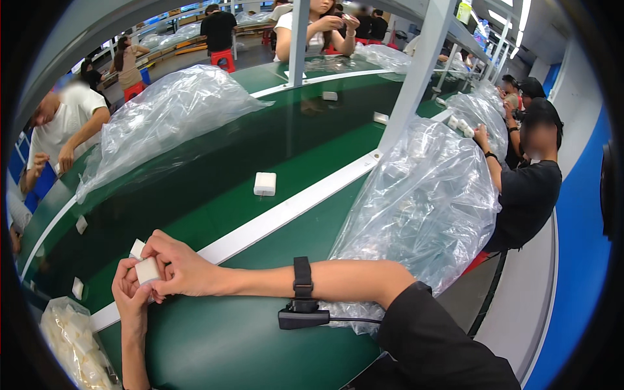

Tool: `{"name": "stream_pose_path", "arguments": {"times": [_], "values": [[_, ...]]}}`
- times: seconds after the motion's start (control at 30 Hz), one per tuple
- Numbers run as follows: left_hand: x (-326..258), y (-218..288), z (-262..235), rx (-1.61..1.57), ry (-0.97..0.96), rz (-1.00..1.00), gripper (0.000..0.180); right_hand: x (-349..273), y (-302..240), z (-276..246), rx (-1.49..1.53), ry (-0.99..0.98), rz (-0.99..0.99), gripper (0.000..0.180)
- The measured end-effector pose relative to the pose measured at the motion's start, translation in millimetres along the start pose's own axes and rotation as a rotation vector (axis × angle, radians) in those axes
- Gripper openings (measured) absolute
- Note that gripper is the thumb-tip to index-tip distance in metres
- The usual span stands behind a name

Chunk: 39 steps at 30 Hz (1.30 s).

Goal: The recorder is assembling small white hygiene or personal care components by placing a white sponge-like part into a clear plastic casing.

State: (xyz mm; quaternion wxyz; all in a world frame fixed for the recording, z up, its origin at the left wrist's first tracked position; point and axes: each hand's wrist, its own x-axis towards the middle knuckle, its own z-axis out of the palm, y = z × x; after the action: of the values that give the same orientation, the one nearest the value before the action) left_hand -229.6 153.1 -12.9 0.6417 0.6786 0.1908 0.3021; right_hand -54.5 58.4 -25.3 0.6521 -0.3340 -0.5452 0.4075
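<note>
A small white block-shaped part point(147, 270) is held between both hands just above the green bench near its white edge strip. My left hand point(128, 294) cups it from below. My right hand point(179, 264) closes over it from the right, fingers on its top; a black strap with a small black device point(303, 296) sits on that wrist. A second white piece point(136, 247) sticks up behind the fingers.
A white square part point(264, 183) lies on the dark green conveyor belt point(214, 195), with more white parts farther along. Large clear plastic bags point(422, 208) lie at my right and across the belt point(166, 117). A bag of white parts point(68, 344) sits lower left. Other people work around the line.
</note>
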Motion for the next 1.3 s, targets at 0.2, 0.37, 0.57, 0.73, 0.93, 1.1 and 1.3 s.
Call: {"name": "stream_pose_path", "arguments": {"times": [0.2, 0.37, 0.57, 0.73, 0.93, 1.1, 1.3], "values": [[5, 2, 5, -0.010, 0.003, 0.007, 0.069, -1, 7, -7, -0.095, 0.040, -0.011, 0.041], [1, -5, 9, -0.034, 0.093, 0.040, 0.075, -1, 18, -6, -0.291, 0.044, -0.170, 0.050], [2, -4, -4, 0.051, -0.007, -0.047, 0.092, -3, 13, -6, -0.208, -0.006, -0.100, 0.061], [6, -12, -7, 0.076, 0.014, 0.003, 0.094, -1, 6, -6, -0.210, -0.049, -0.083, 0.063], [6, -10, -4, 0.000, 0.067, 0.054, 0.074, -2, 20, -8, -0.227, 0.030, -0.062, 0.053], [4, -6, -2, 0.078, 0.061, 0.004, 0.052, -2, 19, -10, -0.205, 0.034, -0.005, 0.050], [8, -24, -17, 0.135, 0.075, 0.218, 0.028, -1, 7, -8, -0.088, -0.012, -0.005, 0.044]]}}
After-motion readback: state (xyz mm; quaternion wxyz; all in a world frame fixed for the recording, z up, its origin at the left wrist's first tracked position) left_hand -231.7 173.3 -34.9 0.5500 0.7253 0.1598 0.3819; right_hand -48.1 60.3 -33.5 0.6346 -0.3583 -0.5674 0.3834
